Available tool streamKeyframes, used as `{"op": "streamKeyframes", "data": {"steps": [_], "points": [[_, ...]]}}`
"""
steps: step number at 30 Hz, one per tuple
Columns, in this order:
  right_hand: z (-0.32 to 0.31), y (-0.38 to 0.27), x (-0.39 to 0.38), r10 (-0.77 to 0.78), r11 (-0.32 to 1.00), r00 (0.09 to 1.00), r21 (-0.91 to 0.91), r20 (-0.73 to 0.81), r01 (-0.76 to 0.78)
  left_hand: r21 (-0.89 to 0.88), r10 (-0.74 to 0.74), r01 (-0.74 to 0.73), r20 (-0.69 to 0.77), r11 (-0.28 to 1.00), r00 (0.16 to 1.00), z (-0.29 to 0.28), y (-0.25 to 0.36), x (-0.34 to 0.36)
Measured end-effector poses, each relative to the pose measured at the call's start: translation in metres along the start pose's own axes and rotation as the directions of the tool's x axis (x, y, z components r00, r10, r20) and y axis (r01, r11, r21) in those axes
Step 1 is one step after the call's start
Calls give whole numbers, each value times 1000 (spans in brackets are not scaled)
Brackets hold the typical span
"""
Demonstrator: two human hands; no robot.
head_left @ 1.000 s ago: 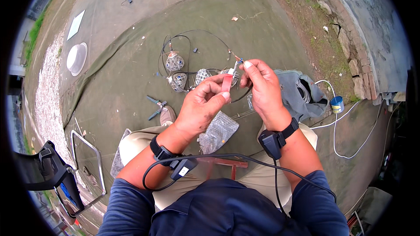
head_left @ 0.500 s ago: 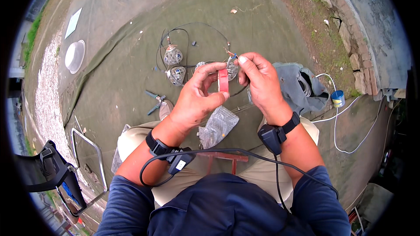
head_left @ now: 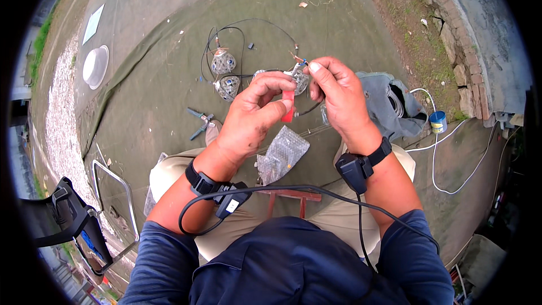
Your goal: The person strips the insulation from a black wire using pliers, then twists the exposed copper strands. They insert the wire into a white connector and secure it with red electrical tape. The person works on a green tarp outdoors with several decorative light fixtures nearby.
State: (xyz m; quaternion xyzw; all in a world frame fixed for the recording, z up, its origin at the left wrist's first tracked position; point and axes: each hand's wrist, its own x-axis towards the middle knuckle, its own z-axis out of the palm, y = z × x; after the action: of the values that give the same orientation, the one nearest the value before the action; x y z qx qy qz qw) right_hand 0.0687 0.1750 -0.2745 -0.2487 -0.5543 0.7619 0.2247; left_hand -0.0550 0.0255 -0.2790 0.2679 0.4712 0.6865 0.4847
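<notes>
1. The left hand (head_left: 254, 116) grips a small red-handled tool (head_left: 288, 106), thumb and fingers closed round it.
2. The right hand (head_left: 339, 99) pinches the stripped end of a thin black wire (head_left: 299, 59), just above the tool.
3. Two wire-mesh lamp cages (head_left: 224, 73) lie on the green tarpaulin (head_left: 141, 79) left of the tool; blue-handled pliers (head_left: 200, 121) lie below them.

Cage fittings (head_left: 224, 73) lying on the ground sheet (head_left: 158, 39) ahead-left of both hands, pliers (head_left: 199, 121) nearer the knee, bag (head_left: 389, 104) and tape roll (head_left: 437, 121) sitting right.
</notes>
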Motion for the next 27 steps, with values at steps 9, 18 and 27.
{"op": "streamKeyframes", "data": {"steps": [9, 18, 27], "points": [[4, -2, 0, -73, 997, 997, -40, -31, 72, 147, -195, 202, -62, 968, 979, 12, 13, -2], [11, -1, 2, -496, 707, 868, -585, -9, 398, 486, -152, 176, -89, 856, 984, 18, 12, -3], [10, 0, 3, -488, 623, 870, -670, 71, 404, 486, -197, 213, -85, 847, 977, 19, 18, -4]]}}
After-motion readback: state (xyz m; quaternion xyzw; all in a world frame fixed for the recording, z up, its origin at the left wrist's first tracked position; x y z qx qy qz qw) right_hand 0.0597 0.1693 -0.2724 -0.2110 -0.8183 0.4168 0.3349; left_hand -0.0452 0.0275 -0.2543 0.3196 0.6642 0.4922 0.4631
